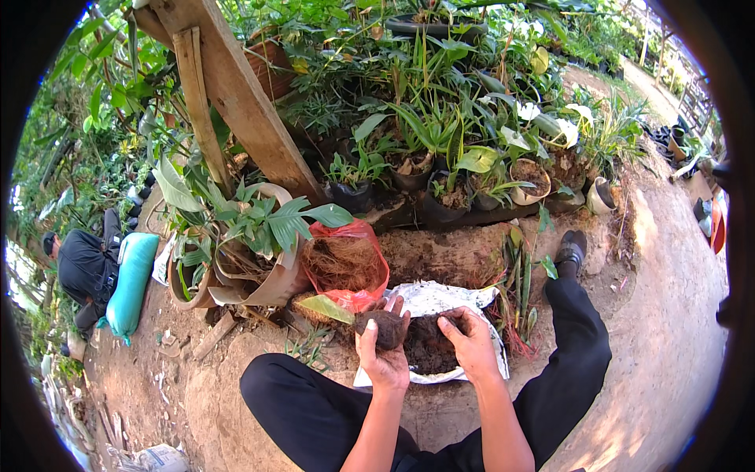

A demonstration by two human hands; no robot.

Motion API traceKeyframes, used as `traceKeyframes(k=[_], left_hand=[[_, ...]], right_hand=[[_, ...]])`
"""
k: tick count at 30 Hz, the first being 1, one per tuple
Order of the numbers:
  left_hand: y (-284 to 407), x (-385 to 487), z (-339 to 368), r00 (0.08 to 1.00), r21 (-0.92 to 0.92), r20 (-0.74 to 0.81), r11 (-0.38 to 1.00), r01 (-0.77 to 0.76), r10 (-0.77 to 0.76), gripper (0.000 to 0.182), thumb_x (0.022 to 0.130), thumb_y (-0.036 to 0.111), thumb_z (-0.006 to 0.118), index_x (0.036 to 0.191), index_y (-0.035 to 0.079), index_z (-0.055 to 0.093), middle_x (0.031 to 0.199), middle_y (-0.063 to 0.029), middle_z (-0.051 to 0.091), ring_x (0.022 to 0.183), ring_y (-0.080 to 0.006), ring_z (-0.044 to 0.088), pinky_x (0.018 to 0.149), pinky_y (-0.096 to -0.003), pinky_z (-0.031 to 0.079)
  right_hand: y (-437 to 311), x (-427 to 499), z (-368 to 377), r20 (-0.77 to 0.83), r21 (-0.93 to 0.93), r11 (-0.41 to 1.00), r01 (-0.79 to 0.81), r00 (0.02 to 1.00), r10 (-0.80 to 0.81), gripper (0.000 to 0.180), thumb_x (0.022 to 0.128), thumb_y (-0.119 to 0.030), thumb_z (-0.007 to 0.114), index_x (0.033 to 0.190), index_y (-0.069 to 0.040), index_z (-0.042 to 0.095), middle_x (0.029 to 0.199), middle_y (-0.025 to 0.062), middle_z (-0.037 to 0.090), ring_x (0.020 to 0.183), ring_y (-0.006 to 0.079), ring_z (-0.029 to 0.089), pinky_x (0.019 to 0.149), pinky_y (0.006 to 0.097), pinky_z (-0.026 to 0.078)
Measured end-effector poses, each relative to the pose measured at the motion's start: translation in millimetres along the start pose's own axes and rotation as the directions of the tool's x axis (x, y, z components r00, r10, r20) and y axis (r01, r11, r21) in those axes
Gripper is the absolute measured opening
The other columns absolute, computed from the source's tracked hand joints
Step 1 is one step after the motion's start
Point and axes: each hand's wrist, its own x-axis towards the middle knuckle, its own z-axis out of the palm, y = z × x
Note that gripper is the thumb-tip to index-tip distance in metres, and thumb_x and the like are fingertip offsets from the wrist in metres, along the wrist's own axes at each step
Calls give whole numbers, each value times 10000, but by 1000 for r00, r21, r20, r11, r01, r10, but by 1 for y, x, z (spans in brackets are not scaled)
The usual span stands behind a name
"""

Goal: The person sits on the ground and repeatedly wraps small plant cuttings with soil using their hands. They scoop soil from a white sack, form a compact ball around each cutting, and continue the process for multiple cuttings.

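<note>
My left hand (384,360) holds a dark, fibrous root ball (386,329), from which a pale green leaf (325,308) points to the left. To its right, my right hand (472,345) is over an open white sack (433,298) of dark soil (427,348); its thumb and fingers are closed together, and whether they pinch some soil I cannot tell. Just beyond my left hand stands a red plastic bag (382,265) filled with brown coconut fibre (342,259).
Large pots (265,286) with leafy plants stand at left, under a slanting wooden plank (242,100). Cut plants (519,283) lie right of the sack. Potted plants line a log (442,253). Another person (88,265) sits far left beside a turquoise sack (131,283).
</note>
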Motion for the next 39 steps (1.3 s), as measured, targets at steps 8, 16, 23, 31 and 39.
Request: traceKeyframes(k=[8,16,23,31,39], left_hand=[[1,0,4,1000,71,8,997,4,-5,428,943,181,650,1305,21,487,1256,-170,605,1143,-371,645,928,-456,572],[-6,1,0,994,221,-85,974,-42,62,315,942,169,629,1197,9,538,1026,-147,650,955,-274,680,902,-445,589],[-17,1,-8,981,318,103,929,-187,162,229,863,59,621,1076,-14,581,1016,-141,644,991,-245,657,940,-416,539],[-19,3,-11,973,429,106,873,-231,205,232,845,32,611,1070,-20,582,1016,-129,642,994,-243,655,919,-395,535],[-20,1,-8,996,192,-36,979,-72,81,234,890,109,584,1089,-13,576,1005,-132,633,965,-245,657,876,-408,575]], right_hand=[[-2,-5,2,81,33,998,-52,995,49,248,866,-4,757,1087,18,649,968,43,680,870,96,621,814,258,521],[8,-4,5,1,-151,987,58,998,-58,171,874,19,726,1044,31,710,992,65,723,913,112,645,859,271,514],[1,-13,13,44,-322,946,24,999,-10,254,998,-157,611,1171,23,658,1086,108,702,1024,148,622,932,307,476],[-35,-33,5,290,399,846,-353,924,249,399,1083,-212,449,1435,-28,410,1337,125,545,1209,194,546,1052,372,464],[-25,-35,20,156,-29,995,-99,983,102,240,1019,-17,523,1246,46,475,1213,156,577,1106,168,594,928,343,567]])
